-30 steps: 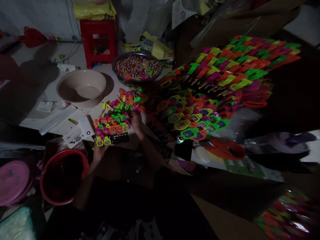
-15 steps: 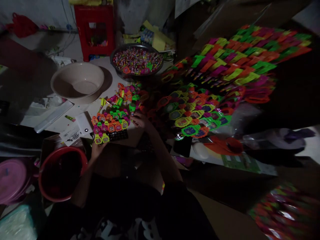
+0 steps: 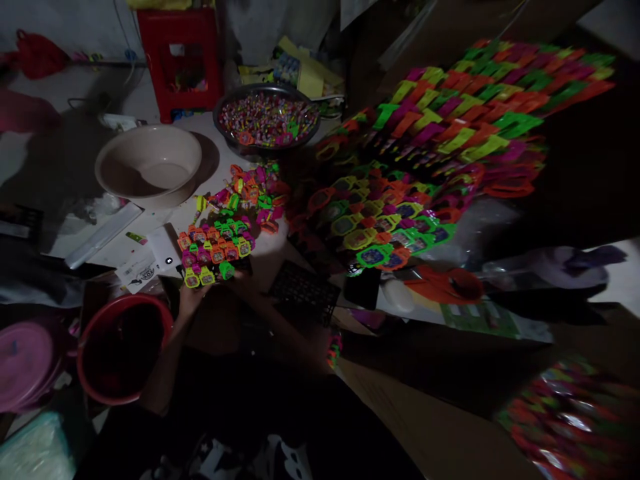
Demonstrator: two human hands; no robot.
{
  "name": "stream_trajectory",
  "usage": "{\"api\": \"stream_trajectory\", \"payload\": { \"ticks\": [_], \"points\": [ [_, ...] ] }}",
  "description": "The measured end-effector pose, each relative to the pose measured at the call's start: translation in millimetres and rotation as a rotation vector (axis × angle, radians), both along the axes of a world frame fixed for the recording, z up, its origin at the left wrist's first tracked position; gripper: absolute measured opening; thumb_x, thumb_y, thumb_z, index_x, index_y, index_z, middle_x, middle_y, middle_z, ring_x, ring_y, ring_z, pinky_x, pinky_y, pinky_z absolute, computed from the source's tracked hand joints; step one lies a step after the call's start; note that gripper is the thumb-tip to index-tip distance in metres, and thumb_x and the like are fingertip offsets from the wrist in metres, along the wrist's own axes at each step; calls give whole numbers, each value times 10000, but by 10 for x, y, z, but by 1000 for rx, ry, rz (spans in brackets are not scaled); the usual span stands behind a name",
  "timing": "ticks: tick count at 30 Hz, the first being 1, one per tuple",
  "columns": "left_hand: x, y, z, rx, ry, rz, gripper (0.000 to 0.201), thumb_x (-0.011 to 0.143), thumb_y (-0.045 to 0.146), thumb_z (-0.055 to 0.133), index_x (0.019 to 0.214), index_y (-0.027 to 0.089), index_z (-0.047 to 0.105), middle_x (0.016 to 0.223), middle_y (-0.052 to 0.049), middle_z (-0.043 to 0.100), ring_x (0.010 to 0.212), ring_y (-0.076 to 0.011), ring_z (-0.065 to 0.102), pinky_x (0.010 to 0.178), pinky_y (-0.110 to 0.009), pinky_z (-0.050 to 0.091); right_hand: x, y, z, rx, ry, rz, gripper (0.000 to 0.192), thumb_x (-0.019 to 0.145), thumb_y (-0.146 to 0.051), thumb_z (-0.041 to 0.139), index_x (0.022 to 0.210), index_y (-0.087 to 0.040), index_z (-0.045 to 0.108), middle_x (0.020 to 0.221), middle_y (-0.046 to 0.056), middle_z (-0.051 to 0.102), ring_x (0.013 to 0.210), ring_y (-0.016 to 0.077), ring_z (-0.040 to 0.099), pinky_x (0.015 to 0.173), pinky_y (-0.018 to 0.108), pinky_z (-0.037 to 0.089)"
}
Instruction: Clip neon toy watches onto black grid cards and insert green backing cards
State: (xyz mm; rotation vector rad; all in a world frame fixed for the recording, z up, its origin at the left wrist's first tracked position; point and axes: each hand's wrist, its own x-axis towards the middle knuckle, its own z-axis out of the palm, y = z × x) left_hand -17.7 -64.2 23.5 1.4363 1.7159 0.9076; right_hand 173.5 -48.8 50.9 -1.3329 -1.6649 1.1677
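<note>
A black grid tray (image 3: 240,265) carries rows of small neon toy watch faces (image 3: 213,245). My left hand (image 3: 189,297) grips the tray by its near left corner. My right hand (image 3: 246,280) is at the tray's near right corner, its fingers closed on a green watch face (image 3: 227,270) at the end of the front row. Just beyond the tray lies a loose pile of the same pieces (image 3: 250,193). The scene is dark, so the fingers show only dimly.
A beige basin (image 3: 149,167) and a metal bowl of small sweets (image 3: 267,120) stand further back. Right of the tray, stacked neon watches (image 3: 425,153) fan out. A second black grid (image 3: 303,290), a red bucket (image 3: 123,347), a pink lid (image 3: 25,357) and a red stool (image 3: 180,60) surround me.
My right hand has come back from the loose pile to the tray's near right corner, with a green piece now there. The left hand kept hold of the tray.
</note>
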Motion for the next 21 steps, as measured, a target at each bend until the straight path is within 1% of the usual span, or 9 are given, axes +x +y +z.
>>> {"api": "stream_trajectory", "payload": {
  "ticks": [5,8,11,14,17,19,21],
  "points": [
    [-3,-5,-8,27,-19,-9,473,637,469,752,984,154,687,979,-102,742,925,-266,699,830,-372,556,4,-19,-51,21,-97,-8,145,824,-258,633,906,-154,692,949,87,721,870,219,642,788,290,481],
    [0,-13,-1,27,-19,-30,479,653,486,734,992,150,691,987,-112,739,939,-276,695,840,-392,552,-29,-36,-56,10,-152,-8,127,849,-243,610,918,-171,689,963,85,719,885,219,640,788,292,478],
    [19,-28,76,-3,-72,-32,522,643,502,737,1014,138,686,1033,-127,727,988,-286,681,862,-410,547,-70,-27,-34,41,-197,-5,124,866,-236,592,909,-167,686,957,92,717,880,209,638,805,284,472],
    [42,-45,216,-52,-214,-44,576,618,506,759,1048,132,675,1064,-126,720,997,-270,678,886,-408,544,-84,-4,18,83,-198,37,141,882,-202,566,951,-161,682,983,93,713,886,194,637,817,266,466],
    [51,-49,330,-113,-323,-71,614,575,523,785,1034,128,681,1046,-121,727,973,-264,685,900,-417,541,-74,25,84,81,-214,82,168,899,-181,539,988,-149,678,1001,99,709,891,190,637,814,257,460],
    [48,-40,355,-141,-354,-68,634,530,540,803,993,121,692,1015,-124,734,951,-273,691,896,-429,543,-71,45,120,74,-229,114,175,905,-184,533,992,-145,680,1002,98,706,903,192,635,818,256,456],
    [40,-29,345,-132,-349,-50,632,505,552,812,952,119,701,982,-126,741,920,-276,699,877,-431,552,-81,61,142,69,-244,128,177,905,-188,529,985,-144,681,1003,96,703,922,201,631,825,261,455]
  ]
}}
